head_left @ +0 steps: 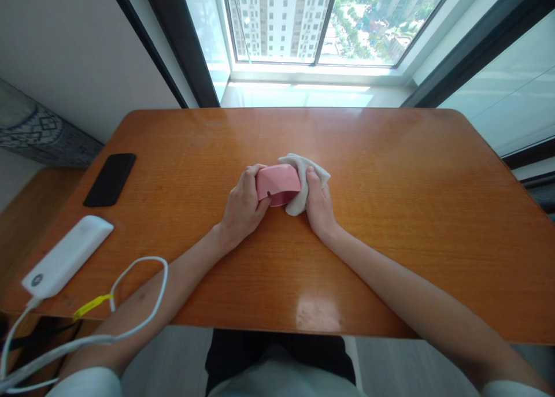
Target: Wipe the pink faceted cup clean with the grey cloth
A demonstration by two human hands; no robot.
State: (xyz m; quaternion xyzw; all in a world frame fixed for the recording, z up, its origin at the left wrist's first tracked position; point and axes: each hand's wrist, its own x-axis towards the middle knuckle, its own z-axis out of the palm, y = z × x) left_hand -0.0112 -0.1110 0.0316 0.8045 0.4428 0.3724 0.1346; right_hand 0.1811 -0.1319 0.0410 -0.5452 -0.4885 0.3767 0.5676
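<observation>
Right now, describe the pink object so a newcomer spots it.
Find the brown table by the window, then look near its middle. The pink object is in the left hand, beside the cloth in the right hand. Its smooth pink surface contrasts with the pale cloth.

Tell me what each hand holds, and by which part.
Left hand: the pink object, by its left end. Right hand: the pale cloth, toward its right side.

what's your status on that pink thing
Left hand gripping pink object. Right hand holding pale cloth at its right end. White cable crosses left forearm in view.
</observation>
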